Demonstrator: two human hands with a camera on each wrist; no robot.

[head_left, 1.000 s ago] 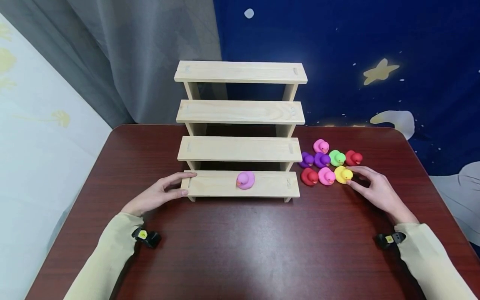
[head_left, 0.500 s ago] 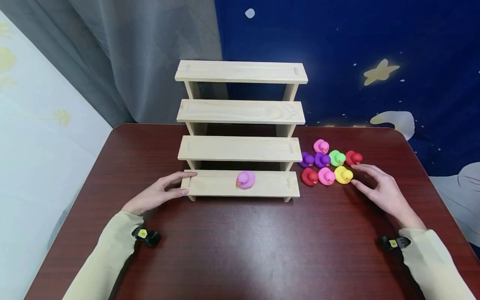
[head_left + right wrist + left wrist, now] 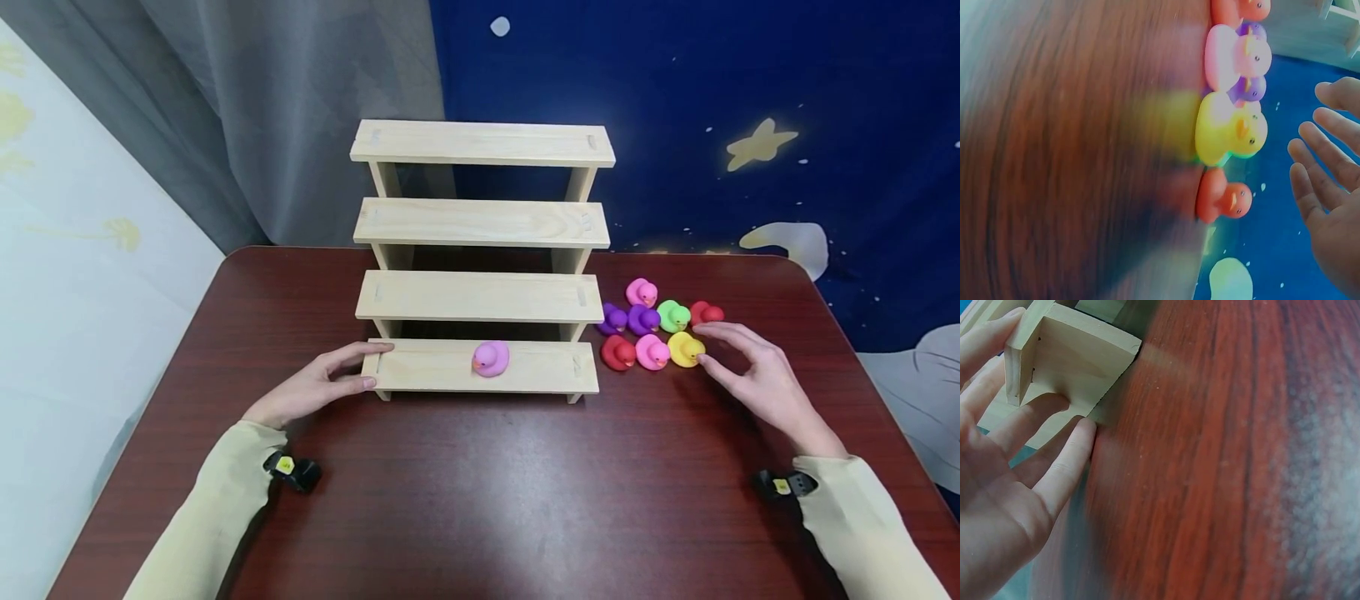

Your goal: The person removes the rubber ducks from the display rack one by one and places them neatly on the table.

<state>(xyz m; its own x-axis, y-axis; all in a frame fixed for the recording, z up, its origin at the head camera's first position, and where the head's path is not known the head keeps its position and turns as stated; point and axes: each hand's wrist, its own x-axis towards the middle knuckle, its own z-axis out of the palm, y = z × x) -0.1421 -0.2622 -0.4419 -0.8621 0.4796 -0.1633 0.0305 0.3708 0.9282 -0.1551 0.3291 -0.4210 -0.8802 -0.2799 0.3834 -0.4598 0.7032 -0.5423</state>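
Observation:
A pale wooden four-step stand (image 3: 480,297) stands on the table, a light-purple rubber duck (image 3: 491,358) on its lowest step. My left hand (image 3: 311,390) holds the left end of that step, the thumb at the front corner and a finger on top; the left wrist view shows other fingers beside the side panel (image 3: 1079,359). Over the right of the table, my right hand (image 3: 763,385) hovers with parted fingers and nothing in them. Closest to it are a yellow rubber duck (image 3: 684,350) and a red duck (image 3: 705,312); the right wrist view shows a gap between hand and ducks.
Further rubber ducks cluster right of the stand: red (image 3: 618,353), pink (image 3: 652,352), green (image 3: 673,316), purple (image 3: 642,319) and others. Grey curtain (image 3: 300,108) and blue star-patterned cloth (image 3: 675,108) hang behind the dark red table (image 3: 480,483).
My right hand drew back slightly from the yellow duck, then shifted a little up and left, now partly covering the red duck. The left hand and the ducks stay put.

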